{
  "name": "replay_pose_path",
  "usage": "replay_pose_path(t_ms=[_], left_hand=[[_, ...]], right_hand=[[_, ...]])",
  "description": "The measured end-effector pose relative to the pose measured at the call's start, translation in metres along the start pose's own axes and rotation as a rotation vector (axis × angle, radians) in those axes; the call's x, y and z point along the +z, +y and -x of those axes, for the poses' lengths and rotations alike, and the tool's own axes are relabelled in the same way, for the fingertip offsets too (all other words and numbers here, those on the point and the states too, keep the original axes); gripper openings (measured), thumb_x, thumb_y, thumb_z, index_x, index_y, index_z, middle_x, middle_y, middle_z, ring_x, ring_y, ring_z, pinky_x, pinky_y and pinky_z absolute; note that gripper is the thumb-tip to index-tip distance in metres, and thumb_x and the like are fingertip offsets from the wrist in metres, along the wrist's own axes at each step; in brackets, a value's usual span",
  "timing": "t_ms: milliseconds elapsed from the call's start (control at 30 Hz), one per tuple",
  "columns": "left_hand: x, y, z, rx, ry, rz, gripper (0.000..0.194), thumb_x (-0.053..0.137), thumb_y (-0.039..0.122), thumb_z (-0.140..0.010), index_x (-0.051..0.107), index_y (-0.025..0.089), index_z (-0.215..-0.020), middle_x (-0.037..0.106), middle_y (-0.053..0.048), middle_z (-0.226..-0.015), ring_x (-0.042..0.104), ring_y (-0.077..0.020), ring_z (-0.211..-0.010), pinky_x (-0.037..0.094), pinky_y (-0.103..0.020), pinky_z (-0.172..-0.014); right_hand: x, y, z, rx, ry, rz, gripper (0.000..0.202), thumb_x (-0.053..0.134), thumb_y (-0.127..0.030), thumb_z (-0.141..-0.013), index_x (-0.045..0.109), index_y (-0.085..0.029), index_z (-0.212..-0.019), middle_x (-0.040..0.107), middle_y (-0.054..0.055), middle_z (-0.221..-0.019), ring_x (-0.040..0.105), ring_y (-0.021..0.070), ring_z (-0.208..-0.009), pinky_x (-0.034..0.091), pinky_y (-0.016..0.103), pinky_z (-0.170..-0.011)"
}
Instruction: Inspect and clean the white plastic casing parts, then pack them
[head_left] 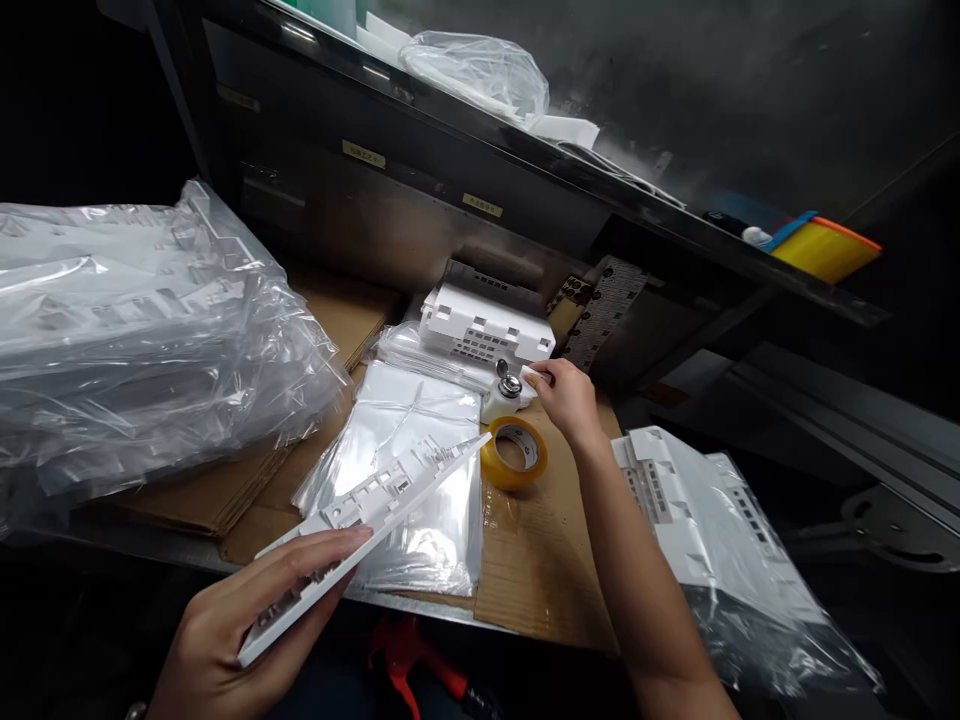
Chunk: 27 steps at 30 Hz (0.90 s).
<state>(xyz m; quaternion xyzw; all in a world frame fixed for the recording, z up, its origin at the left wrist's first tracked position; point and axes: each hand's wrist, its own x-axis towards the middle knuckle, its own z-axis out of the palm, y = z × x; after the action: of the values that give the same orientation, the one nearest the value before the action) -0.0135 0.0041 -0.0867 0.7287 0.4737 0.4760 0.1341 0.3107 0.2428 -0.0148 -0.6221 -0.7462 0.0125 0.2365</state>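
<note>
My left hand (pixel 262 610) grips a long white plastic part (pixel 405 490), tilted up to the right, its ribbed, slotted inner side showing. Beneath the part lies a stack of clear plastic bags (pixel 450 545). Farther off, my right hand (pixel 566 398) has its fingers pinched on a small white piece (pixel 529 376); whether this is cloth or something else I cannot tell. Just left of that hand stands a dispenser bottle (pixel 501 398) with a metal top, its lid tipped up. A roll of yellow tape (pixel 514 453) lies in front of the bottle.
White slotted plastic parts (pixel 487 320) are stacked behind the bottle. Bagged white parts (pixel 135 330) pile up on the left, and another bagged bundle (pixel 697 520) sits at right. Cardboard (pixel 544 580) covers the bench. A shelf (pixel 450 110) crosses above; a red-handled tool (pixel 412 655) hangs below the front edge.
</note>
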Motion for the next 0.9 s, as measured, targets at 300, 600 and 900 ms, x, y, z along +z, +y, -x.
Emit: replay_pose_path(t_ms=[300, 600, 900], left_hand=[[0.009, -0.004, 0.002, -0.013, 0.042, 0.023, 0.036, 0.069, 0.018, -0.094, 0.068, 0.026, -0.129, 0.075, 0.001, -0.127, 0.073, -0.0177, -0.114, 0.053, -0.023, -0.105], [0.021, 0.006, -0.008, -0.002, 0.189, 0.051, 0.033, 0.071, 0.013, -0.092, 0.071, 0.023, -0.124, 0.077, -0.002, -0.121, 0.074, -0.0167, -0.107, 0.056, -0.023, -0.101], [0.024, 0.019, -0.018, 0.062, 0.327, -0.001, 0.039, 0.074, 0.000, -0.085, 0.074, 0.021, -0.119, 0.078, -0.002, -0.113, 0.074, -0.0162, -0.101, 0.057, -0.027, -0.095]], right_hand=[[0.003, -0.016, -0.012, -0.114, -0.186, 0.272, 0.021, 0.059, -0.023, -0.097, 0.078, -0.020, -0.105, 0.072, 0.009, -0.114, 0.069, 0.0242, -0.097, 0.044, 0.030, -0.071], [0.002, -0.021, -0.011, -0.111, -0.202, 0.319, 0.021, 0.058, -0.026, -0.098, 0.079, -0.023, -0.103, 0.072, 0.009, -0.118, 0.068, 0.0242, -0.099, 0.043, 0.028, -0.068], [-0.010, -0.033, 0.014, -0.053, -0.019, 0.089, 0.017, 0.059, -0.026, -0.099, 0.074, -0.021, -0.106, 0.072, 0.008, -0.118, 0.068, 0.0233, -0.096, 0.049, 0.031, -0.074]])
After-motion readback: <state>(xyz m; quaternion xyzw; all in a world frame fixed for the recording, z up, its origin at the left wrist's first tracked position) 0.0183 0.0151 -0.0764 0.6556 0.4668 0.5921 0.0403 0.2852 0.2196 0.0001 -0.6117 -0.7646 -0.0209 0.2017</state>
